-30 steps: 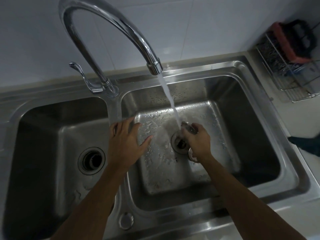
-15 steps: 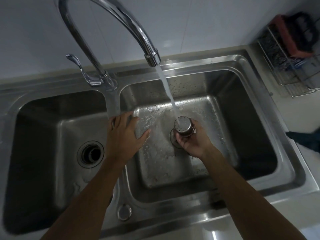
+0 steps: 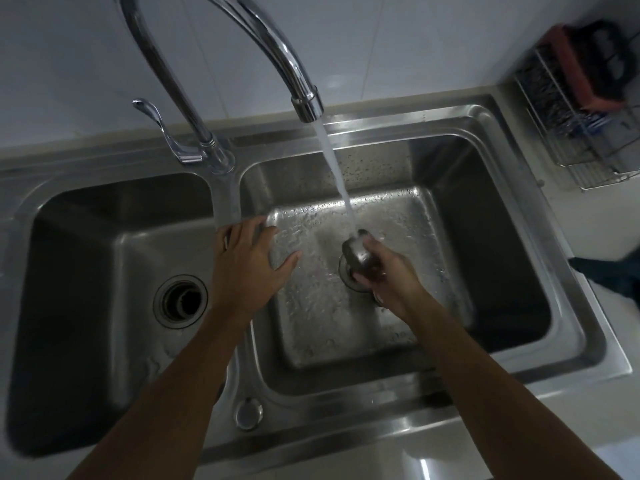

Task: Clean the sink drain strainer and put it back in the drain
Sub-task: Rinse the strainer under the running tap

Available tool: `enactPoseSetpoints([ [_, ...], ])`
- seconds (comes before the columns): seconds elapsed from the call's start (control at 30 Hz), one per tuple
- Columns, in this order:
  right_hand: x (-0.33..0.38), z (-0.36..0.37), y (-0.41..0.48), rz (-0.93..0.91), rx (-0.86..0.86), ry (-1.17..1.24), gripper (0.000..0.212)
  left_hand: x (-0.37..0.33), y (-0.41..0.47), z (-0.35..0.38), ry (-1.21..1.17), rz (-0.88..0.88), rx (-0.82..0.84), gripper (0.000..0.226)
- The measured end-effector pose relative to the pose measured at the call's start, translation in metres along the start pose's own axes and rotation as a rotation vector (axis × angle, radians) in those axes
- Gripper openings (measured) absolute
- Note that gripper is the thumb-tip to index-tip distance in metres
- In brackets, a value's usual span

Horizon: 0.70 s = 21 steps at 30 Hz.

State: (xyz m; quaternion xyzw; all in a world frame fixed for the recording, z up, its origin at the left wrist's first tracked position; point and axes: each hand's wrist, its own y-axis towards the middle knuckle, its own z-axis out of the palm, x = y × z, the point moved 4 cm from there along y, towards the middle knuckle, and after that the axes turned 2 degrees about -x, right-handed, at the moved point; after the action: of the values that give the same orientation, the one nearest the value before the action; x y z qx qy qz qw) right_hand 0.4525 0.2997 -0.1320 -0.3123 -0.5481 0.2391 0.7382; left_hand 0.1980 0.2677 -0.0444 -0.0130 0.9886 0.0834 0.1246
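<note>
right hand [image 3: 388, 271] grips the strainer [image 3: 358, 254] under the water [image 3: 334, 161], above the drain [image 3: 349, 282]; left hand [image 3: 247, 263] rests spread on the divider [image 3: 227, 199].

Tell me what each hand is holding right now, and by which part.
The right hand grips the strainer around its lower side wall, under the running water. The left hand holds nothing; it rests open on the sink divider.
</note>
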Motion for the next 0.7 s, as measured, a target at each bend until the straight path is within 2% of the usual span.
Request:
enactPoseSetpoints([
  [0.07, 0.010, -0.005, -0.003, -0.405, -0.152, -0.573, 0.059, 0.000, 0.000, 0.000, -0.008, -0.004, 0.002, 0.055],
  [0.1, 0.013, -0.004, -0.006, -0.577, -0.175, -0.778, 0.068, 0.000, 0.000, 0.000, -0.010, -0.005, 0.003, 0.055],
  [0.13, 0.015, -0.002, -0.008, -0.687, -0.161, -0.902, 0.075, 0.000, 0.000, 0.001, -0.009, -0.005, 0.001, 0.055],
  [0.2, 0.018, 0.002, -0.011, -0.792, -0.128, -1.036, 0.083, 0.000, 0.000, 0.000, -0.006, -0.001, -0.014, 0.054],
  [0.27, 0.022, 0.005, -0.012, -0.820, -0.117, -1.096, 0.087, 0.000, 0.000, 0.000, -0.008, 0.005, -0.025, 0.054],
  [0.57, 0.017, 0.001, -0.022, -0.836, -0.090, -1.082, 0.089, 0.000, 0.000, 0.001, 0.002, 0.011, -0.032, 0.056],
  [0.7, -0.003, -0.001, -0.029, -0.797, 0.000, -1.233, 0.089, 0.001, 0.000, 0.002, 0.018, 0.011, -0.032, 0.056],
])
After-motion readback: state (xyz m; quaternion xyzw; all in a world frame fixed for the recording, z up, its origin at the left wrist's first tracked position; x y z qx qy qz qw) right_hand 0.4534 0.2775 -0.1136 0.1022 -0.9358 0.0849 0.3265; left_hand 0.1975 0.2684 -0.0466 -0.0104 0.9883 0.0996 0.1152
